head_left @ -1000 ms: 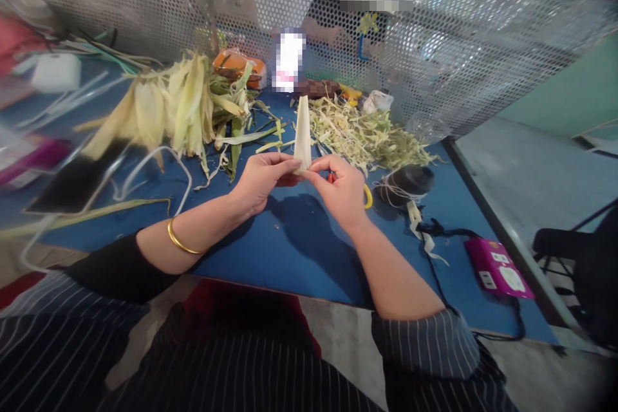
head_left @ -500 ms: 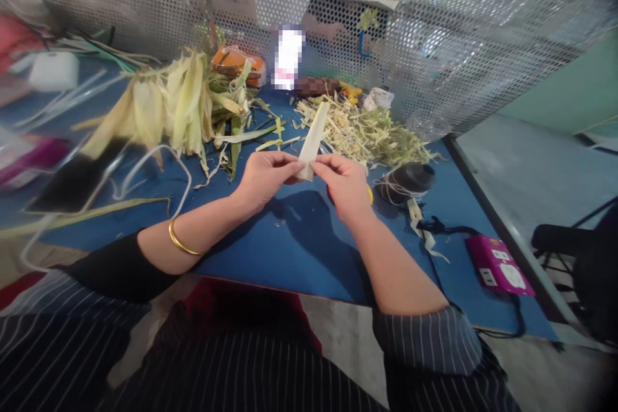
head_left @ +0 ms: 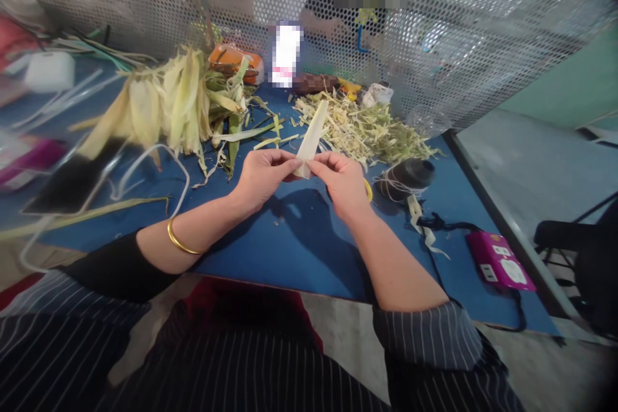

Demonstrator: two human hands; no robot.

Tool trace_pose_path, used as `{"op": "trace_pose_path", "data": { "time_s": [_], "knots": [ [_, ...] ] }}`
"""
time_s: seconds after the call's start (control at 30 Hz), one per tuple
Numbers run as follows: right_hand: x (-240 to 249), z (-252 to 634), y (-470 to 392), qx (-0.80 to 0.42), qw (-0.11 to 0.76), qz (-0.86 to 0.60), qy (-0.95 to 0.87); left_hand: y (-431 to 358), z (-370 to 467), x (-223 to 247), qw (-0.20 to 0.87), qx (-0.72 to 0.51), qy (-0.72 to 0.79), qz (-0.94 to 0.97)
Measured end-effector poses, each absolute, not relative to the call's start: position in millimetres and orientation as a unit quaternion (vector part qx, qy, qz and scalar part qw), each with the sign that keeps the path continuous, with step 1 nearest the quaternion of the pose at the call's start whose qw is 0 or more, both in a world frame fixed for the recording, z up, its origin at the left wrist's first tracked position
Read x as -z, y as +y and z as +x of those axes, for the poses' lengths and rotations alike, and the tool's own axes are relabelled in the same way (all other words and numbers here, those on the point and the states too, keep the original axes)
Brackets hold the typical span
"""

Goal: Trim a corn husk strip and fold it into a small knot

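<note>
One husk (head_left: 315, 132), base pinched in left grip (head_left: 263, 179), right grip (head_left: 344, 185)

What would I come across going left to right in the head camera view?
White case, pile of pale husks, left hand, held husk strip, right hand, black spool, purple box, black chair.

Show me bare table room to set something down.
Widest: the blue table between left hand, right hand and near edge, bar specks. Smaller: between the black spool and the table's right edge, beyond the black cord. Crowded: the back, with husk pile and shreds; the left, with white cable; the middle, both hands holding a pale strip.
</note>
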State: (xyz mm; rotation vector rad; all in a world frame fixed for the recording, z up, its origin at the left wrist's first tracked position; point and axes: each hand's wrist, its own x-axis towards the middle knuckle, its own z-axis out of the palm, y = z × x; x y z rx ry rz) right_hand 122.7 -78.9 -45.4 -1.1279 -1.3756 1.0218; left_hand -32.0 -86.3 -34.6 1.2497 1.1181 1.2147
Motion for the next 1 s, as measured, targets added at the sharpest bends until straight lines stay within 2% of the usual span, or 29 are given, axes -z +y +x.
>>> {"op": "trace_pose_path", "data": {
  "time_s": [0.2, 0.4, 0.5, 1.0],
  "knots": [
    [44, 124, -81, -0.337, 0.519, -0.477, -0.624, -84, -30, 38, 0.518, -0.523, 0.466, 0.491],
    [39, 120, -87, -0.278, 0.513, -0.389, -0.713, -81, -32, 38, 0.523, -0.560, 0.465, 0.443],
    [42, 116, -88, -0.221, 0.509, -0.421, -0.717, -81, -31, 41, 0.530, -0.564, 0.443, 0.452],
    [41, 116, -89, -0.273, 0.522, -0.504, -0.631, -86, -31, 39, 0.572, -0.532, 0.399, 0.480]
  ]
}}
